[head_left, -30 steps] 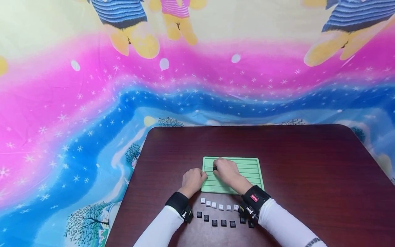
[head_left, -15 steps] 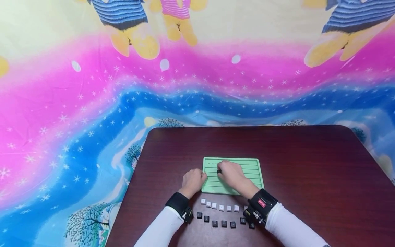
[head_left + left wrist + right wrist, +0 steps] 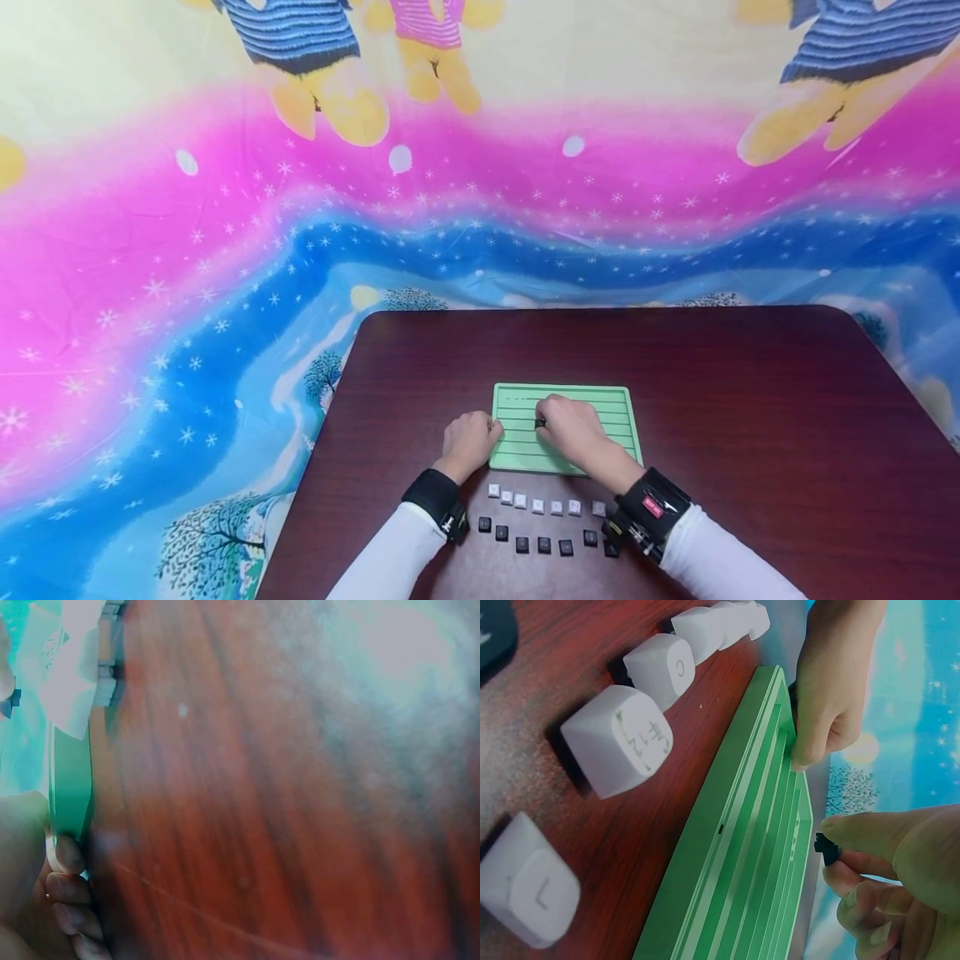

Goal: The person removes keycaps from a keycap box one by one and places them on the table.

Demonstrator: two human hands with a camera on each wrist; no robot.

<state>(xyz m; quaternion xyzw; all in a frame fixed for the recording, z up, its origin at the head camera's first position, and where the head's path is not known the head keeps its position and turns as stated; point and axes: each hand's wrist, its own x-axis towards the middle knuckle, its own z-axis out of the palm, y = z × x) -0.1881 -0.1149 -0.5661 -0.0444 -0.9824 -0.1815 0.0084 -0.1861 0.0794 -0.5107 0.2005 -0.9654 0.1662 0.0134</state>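
Observation:
A pale green tray (image 3: 517, 457) with parallel ridges lies on the table. My left hand (image 3: 468, 437) grips its left edge, with curled fingers showing against the tray's side in the left wrist view. Over the tray's middle, my right hand (image 3: 573, 432) pinches a small black keycap (image 3: 827, 849) between thumb and fingertips. In the right wrist view the keycap shows a notched end and is held above the ridges. A short row of dark dashes (image 3: 514, 398) marks the tray's upper left. Part of the tray is hidden beneath my right hand and wrist.
Several white keycaps (image 3: 537, 506) form a row on the dark wooden table (image 3: 750, 417), just on the near side of the tray. Closer in is a row of several black keycaps (image 3: 544, 546). A patterned cloth (image 3: 480, 192) hangs behind the table.
My right hand has moved right and slightly nearer with the black keycap, from the tray's upper left to its middle. More dashes and a white keycap now show. My left hand stays put.

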